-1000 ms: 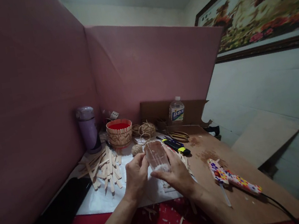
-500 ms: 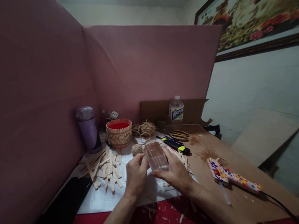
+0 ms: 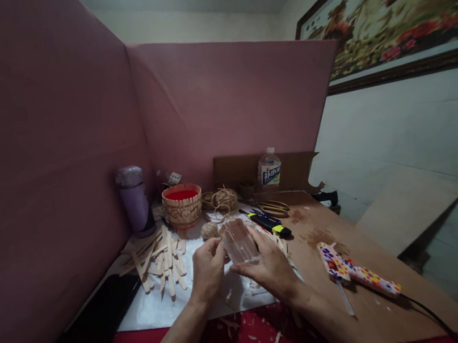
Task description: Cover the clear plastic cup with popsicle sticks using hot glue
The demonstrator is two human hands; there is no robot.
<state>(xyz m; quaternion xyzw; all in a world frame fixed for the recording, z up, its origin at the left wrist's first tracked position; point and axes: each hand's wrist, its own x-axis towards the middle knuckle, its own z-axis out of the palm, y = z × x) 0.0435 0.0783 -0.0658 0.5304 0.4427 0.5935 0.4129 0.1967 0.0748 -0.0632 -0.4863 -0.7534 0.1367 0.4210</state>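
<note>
A small clear plastic container (image 3: 240,243) is held between my two hands, above the white sheet (image 3: 146,310). Its walls look see-through, with pale lines across them. My left hand (image 3: 207,266) pinches its left edge with thumb and fingers. Fingers and thumb of my right hand (image 3: 271,265) wrap round its right side and lower edge. Just behind it sits a ball of twine (image 3: 209,230). Loose wooden craft sticks (image 3: 167,261) lie spread to the left of my left hand. A black and yellow utility knife (image 3: 269,224) rests beyond my right hand.
A stick-covered basket (image 3: 183,207), a twine coil (image 3: 223,198), a purple flask (image 3: 135,202) and a labelled bottle (image 3: 270,171) stand at the back. Scissors (image 3: 275,207) lie near the knife. A flowered glue gun (image 3: 356,273) with a cord lies on brown cardboard (image 3: 389,319).
The clear container has tilted slightly in my hands. Both hands keep nearly the same place and hold; the whole view has shifted a little.
</note>
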